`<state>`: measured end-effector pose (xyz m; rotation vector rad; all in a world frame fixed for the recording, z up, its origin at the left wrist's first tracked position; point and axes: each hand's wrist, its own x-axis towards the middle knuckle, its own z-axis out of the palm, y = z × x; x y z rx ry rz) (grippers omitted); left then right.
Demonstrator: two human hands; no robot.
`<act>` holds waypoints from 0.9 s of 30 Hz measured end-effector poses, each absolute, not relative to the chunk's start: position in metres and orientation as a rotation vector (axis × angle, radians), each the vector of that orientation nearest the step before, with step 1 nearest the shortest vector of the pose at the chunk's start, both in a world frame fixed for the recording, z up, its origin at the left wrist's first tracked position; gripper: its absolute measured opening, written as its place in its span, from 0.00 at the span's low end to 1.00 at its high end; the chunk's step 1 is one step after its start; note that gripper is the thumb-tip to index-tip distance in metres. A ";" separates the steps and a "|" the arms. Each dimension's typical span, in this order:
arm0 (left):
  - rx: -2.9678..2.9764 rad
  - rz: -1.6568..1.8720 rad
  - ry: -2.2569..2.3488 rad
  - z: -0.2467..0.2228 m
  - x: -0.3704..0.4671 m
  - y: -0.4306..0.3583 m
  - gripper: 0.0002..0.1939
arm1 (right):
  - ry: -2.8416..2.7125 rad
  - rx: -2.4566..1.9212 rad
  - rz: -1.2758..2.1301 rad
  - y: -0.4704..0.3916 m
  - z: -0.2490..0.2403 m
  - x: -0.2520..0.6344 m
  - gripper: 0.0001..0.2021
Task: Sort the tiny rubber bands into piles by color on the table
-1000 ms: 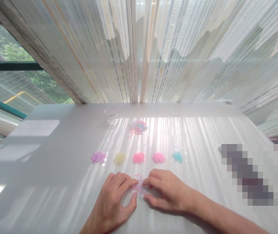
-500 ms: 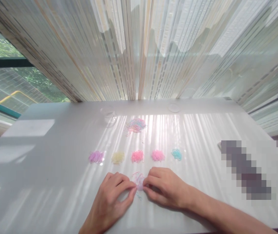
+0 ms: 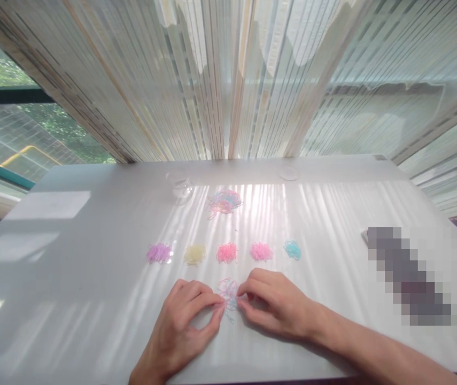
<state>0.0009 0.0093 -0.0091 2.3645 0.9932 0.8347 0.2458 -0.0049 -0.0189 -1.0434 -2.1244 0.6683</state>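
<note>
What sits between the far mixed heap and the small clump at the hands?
Head view: the coral-pink pile and, beyond it, a tiny speck lie between far mixed heap and small clump.

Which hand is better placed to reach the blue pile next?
Probably the right hand: it sits nearer the blue pile than the left hand, though both are at the small mixed bunch.

smooth white tabletop [image 3: 103, 256] with soft sheen, glossy clear plastic-looking container [image 3: 180, 187], sheer striped curtain fabric [image 3: 164, 85]
</note>
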 end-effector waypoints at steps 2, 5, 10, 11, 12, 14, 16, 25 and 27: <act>2.350 0.819 0.986 -0.009 0.000 0.008 0.09 | -2.153 -0.995 0.650 -0.006 -0.019 0.245 0.05; 2.337 0.794 0.980 -0.010 0.000 0.006 0.09 | -2.208 -0.908 0.612 -0.008 -0.020 0.243 0.06; 2.369 0.808 0.943 -0.011 0.002 0.006 0.09 | -2.285 -0.846 0.587 -0.009 -0.023 0.240 0.10; 2.380 0.815 0.926 -0.010 0.003 0.006 0.10 | -2.283 -0.845 0.585 -0.009 -0.023 0.240 0.10; 2.389 0.821 0.912 -0.010 0.003 0.007 0.10 | -2.278 -0.842 0.579 -0.009 -0.022 0.240 0.09; 2.395 0.824 0.897 -0.009 0.003 0.007 0.10 | -2.273 -0.835 0.574 -0.008 -0.021 0.241 0.09; 2.387 0.817 0.895 -0.008 0.002 0.006 0.09 | -2.279 -0.829 0.580 -0.008 -0.021 0.241 0.09; 2.343 0.904 0.851 -0.012 -0.001 0.003 0.08 | -2.291 -0.850 0.552 -0.009 -0.018 0.240 0.11; 2.343 0.896 0.833 -0.013 -0.001 0.003 0.08 | -2.250 -0.828 0.550 -0.008 -0.015 0.240 0.11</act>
